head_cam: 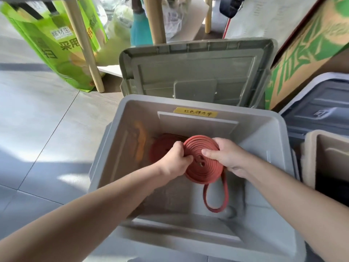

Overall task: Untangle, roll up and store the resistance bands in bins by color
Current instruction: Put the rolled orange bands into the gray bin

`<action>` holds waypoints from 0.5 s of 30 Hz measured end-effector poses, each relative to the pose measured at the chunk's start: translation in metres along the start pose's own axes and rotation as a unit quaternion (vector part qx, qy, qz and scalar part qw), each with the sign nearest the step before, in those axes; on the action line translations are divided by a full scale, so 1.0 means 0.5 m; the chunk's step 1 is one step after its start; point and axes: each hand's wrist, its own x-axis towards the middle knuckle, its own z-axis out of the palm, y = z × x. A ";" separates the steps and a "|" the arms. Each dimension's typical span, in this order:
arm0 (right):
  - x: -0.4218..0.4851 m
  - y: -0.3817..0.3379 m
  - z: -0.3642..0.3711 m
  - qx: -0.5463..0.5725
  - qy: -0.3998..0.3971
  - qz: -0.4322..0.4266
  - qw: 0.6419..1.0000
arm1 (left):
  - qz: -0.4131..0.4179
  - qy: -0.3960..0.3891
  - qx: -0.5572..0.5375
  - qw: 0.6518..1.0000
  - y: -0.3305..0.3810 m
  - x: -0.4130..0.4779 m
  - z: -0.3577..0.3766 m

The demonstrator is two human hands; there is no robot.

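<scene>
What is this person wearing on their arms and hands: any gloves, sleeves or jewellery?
Nothing that shows. The bare left hand and bare right hand are ungloved. The left forearm and right forearm are uncovered right to the picture's edge, so no sleeve is in view. No watch, bracelet or ring shows on the visible sides.

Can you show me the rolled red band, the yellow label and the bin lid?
rolled red band (209,168): head view, on its coiled turns.
yellow label (195,112): head view, the tape's middle.
bin lid (198,72): head view, its inner face.
</scene>
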 end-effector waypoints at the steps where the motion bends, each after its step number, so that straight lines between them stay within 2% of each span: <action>1: 0.004 0.007 -0.009 -0.072 -0.021 0.018 0.997 | -0.036 -0.030 0.014 0.999 -0.011 0.003 0.015; 3: 0.006 0.016 -0.012 -0.255 -0.072 0.059 0.962 | -0.098 -0.129 0.173 0.972 -0.034 0.000 0.027; 5: -0.001 0.022 0.013 -0.393 -0.135 0.093 0.905 | -0.142 -0.223 0.329 0.907 -0.053 -0.002 0.017; 7: -0.002 0.042 0.057 -0.446 -0.157 0.105 0.875 | -0.183 -0.284 0.359 0.870 -0.075 0.005 0.000; 11: 0.014 0.086 0.113 -0.417 -0.087 0.116 0.897 | -0.197 -0.278 0.385 0.858 -0.082 0.009 -0.023; 13: 0.013 0.084 0.112 -0.493 -0.079 0.108 0.860 | -0.188 -0.275 0.410 0.849 -0.078 0.005 -0.027; 15: 0.001 0.075 0.107 -0.617 -0.078 0.089 0.778 | -0.176 -0.249 0.451 0.839 -0.074 0.008 -0.038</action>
